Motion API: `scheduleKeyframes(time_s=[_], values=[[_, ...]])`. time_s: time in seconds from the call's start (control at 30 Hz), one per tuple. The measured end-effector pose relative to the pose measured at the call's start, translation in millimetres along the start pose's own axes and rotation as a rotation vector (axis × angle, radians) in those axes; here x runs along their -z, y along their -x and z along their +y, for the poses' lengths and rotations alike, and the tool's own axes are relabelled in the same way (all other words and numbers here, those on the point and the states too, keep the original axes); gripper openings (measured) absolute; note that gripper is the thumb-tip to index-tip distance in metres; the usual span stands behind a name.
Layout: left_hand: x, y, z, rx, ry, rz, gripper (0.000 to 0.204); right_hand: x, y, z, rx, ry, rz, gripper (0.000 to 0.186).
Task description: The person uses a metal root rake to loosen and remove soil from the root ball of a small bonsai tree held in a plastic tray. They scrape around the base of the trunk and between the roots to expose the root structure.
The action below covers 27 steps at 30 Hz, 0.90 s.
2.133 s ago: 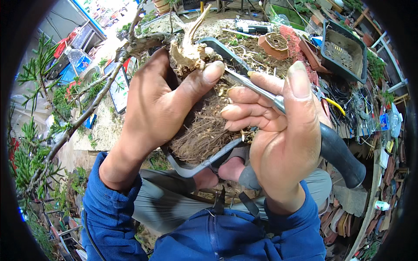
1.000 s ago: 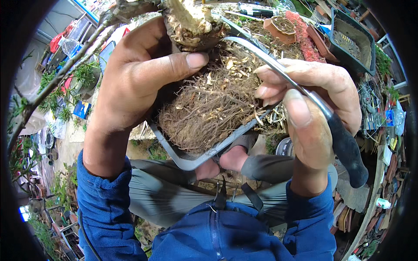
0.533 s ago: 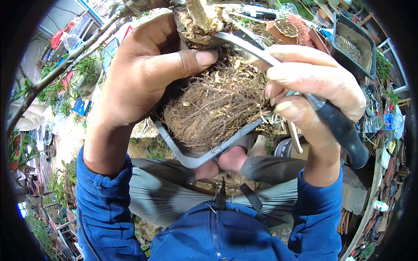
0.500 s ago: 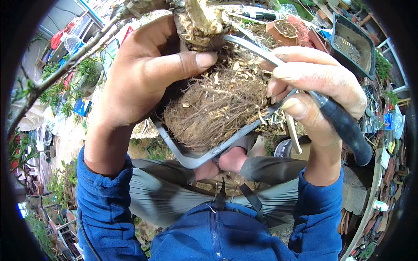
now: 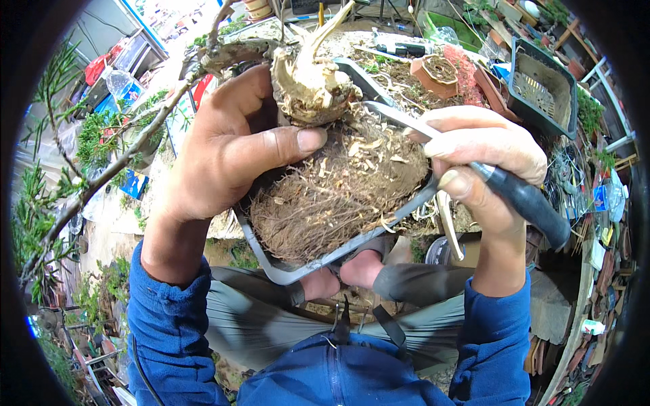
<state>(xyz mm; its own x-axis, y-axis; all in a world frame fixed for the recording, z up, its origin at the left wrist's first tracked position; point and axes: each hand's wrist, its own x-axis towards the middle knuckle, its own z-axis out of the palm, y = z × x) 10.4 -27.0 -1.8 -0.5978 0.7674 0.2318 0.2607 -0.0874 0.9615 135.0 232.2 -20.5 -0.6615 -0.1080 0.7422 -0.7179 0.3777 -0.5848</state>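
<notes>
My left hand grips a gnarled trunk with pale, torn bare wood on top, its thumb pressed across the base. Beneath it a mass of soil and fine roots with pale chips fills a dark plastic tray. My right hand is closed round a tool with a curved steel blade and a black handle. The blade's tip is at the right side of the trunk's base; whether it touches cannot be told. A branch with green foliage reaches out to the left.
A work surface carries soil, a terracotta pot, a black tool and an empty-looking dark tray at the back right. Plastic bottles lie back left. My feet are below; stacked clutter lines the right.
The trunk, tray and both hands sit lower in the picture than half a second ago. Over two seconds my right hand has shifted its hold on the tool, uncovering more of the root mass.
</notes>
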Motion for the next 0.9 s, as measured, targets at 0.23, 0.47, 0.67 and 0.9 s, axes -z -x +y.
scheduleKeyframes(time_s=[0.23,0.47,0.67,0.9], values=[[7.9,-1.8,0.3,0.006,0.010,-0.051,0.061,-1.6,-6.2,8.2,0.055,0.064,-0.194,0.039],[20.2,-8.4,-2.0,-0.054,-0.051,-0.099,0.055,0.0,-6.9,13.8,0.091,-0.145,-0.098,0.028],[22.1,-8.0,-2.1,-0.031,-0.084,-0.090,0.055,-15.2,-8.1,16.7,0.080,-0.020,-0.137,0.040],[22.4,-8.7,-1.4,-0.024,-0.065,-0.128,0.055,-7.5,1.7,22.4,-0.031,-0.218,-0.011,0.035]])
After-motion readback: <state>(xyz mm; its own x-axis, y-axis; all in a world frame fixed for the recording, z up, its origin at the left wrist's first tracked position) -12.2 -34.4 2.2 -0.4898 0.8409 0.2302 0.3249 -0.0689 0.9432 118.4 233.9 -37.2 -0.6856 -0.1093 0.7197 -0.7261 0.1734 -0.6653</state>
